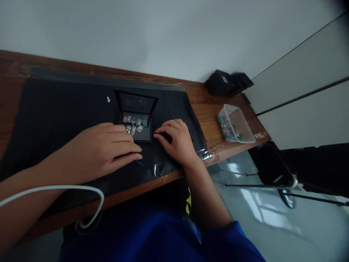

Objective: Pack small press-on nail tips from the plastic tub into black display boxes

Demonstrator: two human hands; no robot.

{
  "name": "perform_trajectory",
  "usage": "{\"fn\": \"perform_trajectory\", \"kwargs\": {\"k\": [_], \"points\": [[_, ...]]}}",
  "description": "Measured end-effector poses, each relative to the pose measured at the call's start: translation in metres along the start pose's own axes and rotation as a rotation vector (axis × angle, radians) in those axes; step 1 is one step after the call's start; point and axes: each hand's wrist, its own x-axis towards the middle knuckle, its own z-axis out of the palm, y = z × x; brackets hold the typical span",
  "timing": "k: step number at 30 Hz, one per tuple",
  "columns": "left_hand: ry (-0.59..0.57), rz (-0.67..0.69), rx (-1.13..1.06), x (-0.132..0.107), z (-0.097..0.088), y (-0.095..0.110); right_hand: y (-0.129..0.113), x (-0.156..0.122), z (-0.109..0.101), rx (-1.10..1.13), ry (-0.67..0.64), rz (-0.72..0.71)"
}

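Note:
A small black case point(144, 136) stands open on the dark mat, its lid point(136, 103) tilted up at the back. Inside lie several press-on nails point(139, 122) in pink, silver and green, some with glittery decoration. My left hand point(109, 151) covers the case's front left corner, fingers together and bent, with the thumb close under the index finger. What it holds, if anything, is hidden. To the right of the case, my right hand point(176, 140) rests on the mat with thumb and index finger nearly meeting beside the case's edge; anything between them is too small to make out.
The black mat point(62, 109) is taped onto a wooden table point(203, 109). A clear plastic tub point(237, 123) of small packets stands at the right, with black boxes point(223, 83) behind it. A white cable point(68, 187) crosses my left forearm. A small white piece point(108, 99) lies on the mat.

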Motion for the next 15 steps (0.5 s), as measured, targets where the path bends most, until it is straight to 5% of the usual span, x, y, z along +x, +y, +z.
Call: {"fn": "perform_trajectory", "kwargs": {"k": [7, 15], "points": [[-0.132, -0.031, -0.051, -0.005, 0.006, -0.005, -0.003, -0.002, -0.001, -0.045, -0.002, -0.034], [-0.119, -0.079, -0.086, -0.010, 0.017, -0.007, -0.006, -0.001, -0.004, -0.043, -0.016, -0.046]]}}
